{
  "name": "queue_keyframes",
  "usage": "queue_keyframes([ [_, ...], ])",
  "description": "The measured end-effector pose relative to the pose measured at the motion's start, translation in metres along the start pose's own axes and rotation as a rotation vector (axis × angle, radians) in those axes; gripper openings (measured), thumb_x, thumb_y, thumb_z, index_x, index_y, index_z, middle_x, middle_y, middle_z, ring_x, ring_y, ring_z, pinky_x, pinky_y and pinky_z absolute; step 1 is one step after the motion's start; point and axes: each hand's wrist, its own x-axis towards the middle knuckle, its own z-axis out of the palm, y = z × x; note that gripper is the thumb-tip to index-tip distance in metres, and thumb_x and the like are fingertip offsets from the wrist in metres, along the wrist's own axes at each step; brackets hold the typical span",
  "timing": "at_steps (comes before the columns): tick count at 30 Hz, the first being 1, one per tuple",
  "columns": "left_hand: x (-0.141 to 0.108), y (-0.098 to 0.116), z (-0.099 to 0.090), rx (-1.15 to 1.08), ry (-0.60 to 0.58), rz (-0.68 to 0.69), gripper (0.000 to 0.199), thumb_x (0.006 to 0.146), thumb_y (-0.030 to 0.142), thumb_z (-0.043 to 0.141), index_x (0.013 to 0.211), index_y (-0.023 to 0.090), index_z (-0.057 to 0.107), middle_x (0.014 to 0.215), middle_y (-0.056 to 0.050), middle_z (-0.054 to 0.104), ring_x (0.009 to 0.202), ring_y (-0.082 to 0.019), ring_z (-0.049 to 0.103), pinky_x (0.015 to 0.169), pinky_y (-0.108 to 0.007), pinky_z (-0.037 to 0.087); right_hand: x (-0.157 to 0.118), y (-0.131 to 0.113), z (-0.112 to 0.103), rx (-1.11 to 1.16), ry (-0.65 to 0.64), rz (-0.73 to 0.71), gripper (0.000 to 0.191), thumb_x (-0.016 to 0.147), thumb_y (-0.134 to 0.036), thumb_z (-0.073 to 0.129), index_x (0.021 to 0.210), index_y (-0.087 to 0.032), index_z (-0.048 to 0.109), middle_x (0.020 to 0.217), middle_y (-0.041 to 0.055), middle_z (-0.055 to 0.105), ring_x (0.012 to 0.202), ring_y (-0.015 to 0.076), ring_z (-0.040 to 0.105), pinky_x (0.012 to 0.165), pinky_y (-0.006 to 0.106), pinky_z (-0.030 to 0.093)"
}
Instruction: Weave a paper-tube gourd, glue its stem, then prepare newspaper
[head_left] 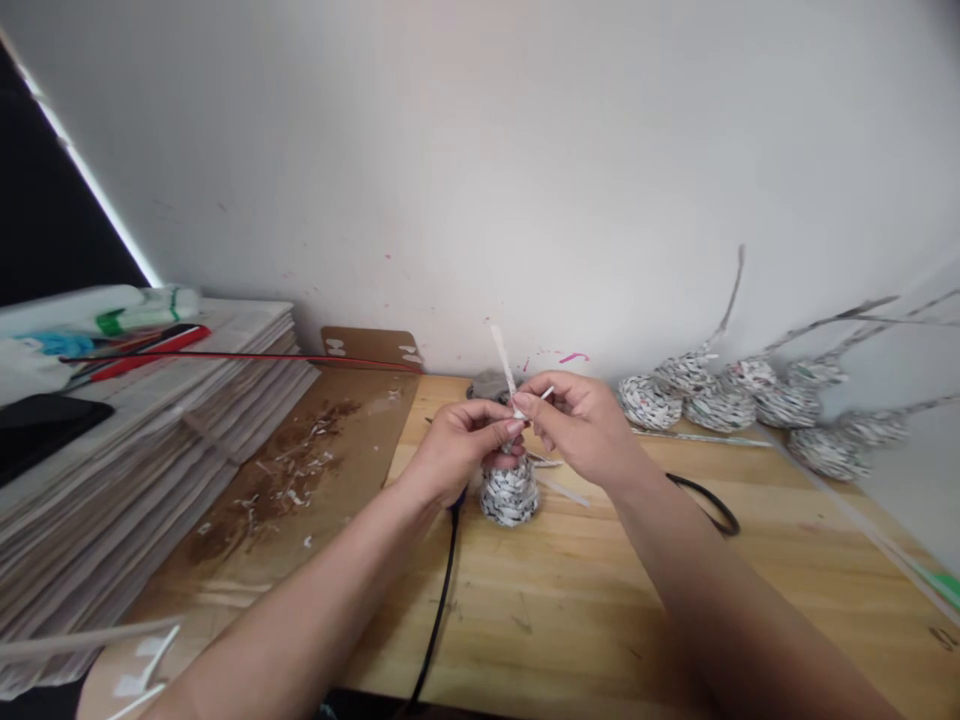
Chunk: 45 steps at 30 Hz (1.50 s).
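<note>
A small woven paper piece point(510, 493), white with dark specks, stands on the wooden table below my hands. My left hand point(474, 440) is closed just above it, thumb and fingers pinching a paper strip near the top of the piece. From the left, my fingertips meet those of my right hand point(568, 415), which pinches the same white paper strip point(502, 357). One end of the strip points up toward the wall, and a thin white end sticks out beside my right fingers. The exact fold between the fingertips is hidden.
Several woven paper pieces point(720, 402) with long stems sit at the back right. A black cable loop point(709, 503) lies right of my right hand. Stacked paper sheets point(247, 420) fill the left, beside brown cardboard point(352, 420) with scraps. Another black cable point(442, 600) runs toward the front edge.
</note>
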Motion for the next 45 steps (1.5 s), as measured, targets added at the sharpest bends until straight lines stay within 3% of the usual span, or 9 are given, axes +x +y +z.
queue_keyframes([
  [6,0.005,-0.001,-0.002,-0.116,0.065,0.051,0.037,0.052,0.037,0.097,0.072,0.013,0.076,0.065,-0.002,0.071,0.059,-0.010,0.065,0.054,-0.017,0.055,0.002,0.002,-0.003,0.211,-0.021,0.065,0.039,0.083,-0.050,0.072,0.105,-0.017,0.068,0.062,-0.0036,0.063,0.050,0.0096,0.056,0.047,0.023,0.048],
  [11,0.008,-0.001,-0.003,-0.177,0.065,0.053,0.036,0.050,0.033,0.098,0.072,0.013,0.077,0.066,-0.001,0.071,0.059,-0.009,0.065,0.057,-0.018,0.056,0.001,-0.001,-0.002,0.251,-0.046,0.084,0.035,0.078,-0.049,0.077,0.086,-0.016,0.068,0.062,-0.0037,0.062,0.049,0.0067,0.053,0.044,0.019,0.045],
  [19,0.008,-0.004,-0.007,-0.207,-0.027,-0.002,0.036,0.051,0.034,0.098,0.071,0.012,0.077,0.066,-0.004,0.071,0.059,-0.009,0.066,0.053,-0.015,0.054,-0.001,0.001,-0.002,0.168,-0.134,0.064,0.020,0.082,-0.033,0.073,0.094,-0.017,0.069,0.074,-0.0013,0.066,0.059,0.0086,0.058,0.050,0.020,0.045],
  [23,0.010,-0.003,-0.007,-0.225,-0.030,-0.013,0.037,0.047,0.033,0.099,0.068,0.012,0.077,0.063,-0.002,0.070,0.057,-0.009,0.065,0.052,-0.015,0.055,-0.006,-0.001,0.002,0.019,-0.075,-0.067,0.007,0.087,-0.025,0.066,0.087,-0.018,0.066,0.078,-0.0004,0.066,0.070,0.0111,0.061,0.062,0.022,0.050],
  [26,0.010,-0.003,-0.008,-0.229,-0.021,-0.024,0.038,0.044,0.033,0.100,0.067,0.013,0.076,0.064,-0.002,0.071,0.056,-0.010,0.066,0.052,-0.016,0.056,-0.010,-0.004,0.006,-0.087,-0.024,-0.105,0.004,0.087,-0.021,0.063,0.086,-0.018,0.065,0.075,-0.0012,0.065,0.067,0.0113,0.061,0.060,0.022,0.048],
  [32,0.008,0.001,-0.010,-0.187,-0.012,-0.010,0.037,0.042,0.030,0.101,0.065,0.013,0.076,0.063,-0.002,0.072,0.055,-0.010,0.067,0.053,-0.018,0.058,-0.010,-0.004,0.007,-0.037,-0.020,-0.030,0.009,0.084,-0.027,0.065,0.082,-0.018,0.063,0.075,-0.0003,0.065,0.067,0.0132,0.061,0.060,0.025,0.050],
  [38,0.007,0.006,-0.012,-0.129,-0.045,0.044,0.031,0.046,0.027,0.099,0.064,0.015,0.078,0.063,-0.003,0.074,0.052,-0.010,0.067,0.053,-0.019,0.058,-0.012,-0.005,0.012,-0.051,0.066,0.011,0.013,0.078,-0.029,0.071,0.078,-0.018,0.064,0.073,0.0010,0.068,0.065,0.0143,0.063,0.059,0.027,0.052],
  [41,0.005,0.007,-0.014,-0.087,-0.091,0.090,0.026,0.052,0.028,0.097,0.066,0.015,0.078,0.062,-0.004,0.074,0.051,-0.011,0.067,0.052,-0.018,0.056,-0.010,-0.005,0.016,0.148,0.051,0.096,0.024,0.072,-0.035,0.079,0.072,-0.018,0.061,0.066,-0.0009,0.066,0.059,0.0132,0.063,0.055,0.026,0.052],
  [45,0.003,0.009,-0.016,-0.025,-0.157,0.122,0.022,0.058,0.028,0.094,0.068,0.015,0.078,0.067,-0.007,0.076,0.060,-0.014,0.071,0.055,-0.020,0.057,-0.008,-0.007,0.018,0.320,-0.020,0.205,0.043,0.069,-0.049,0.084,0.063,-0.019,0.054,0.050,-0.0043,0.058,0.045,0.0093,0.056,0.042,0.019,0.042],
])
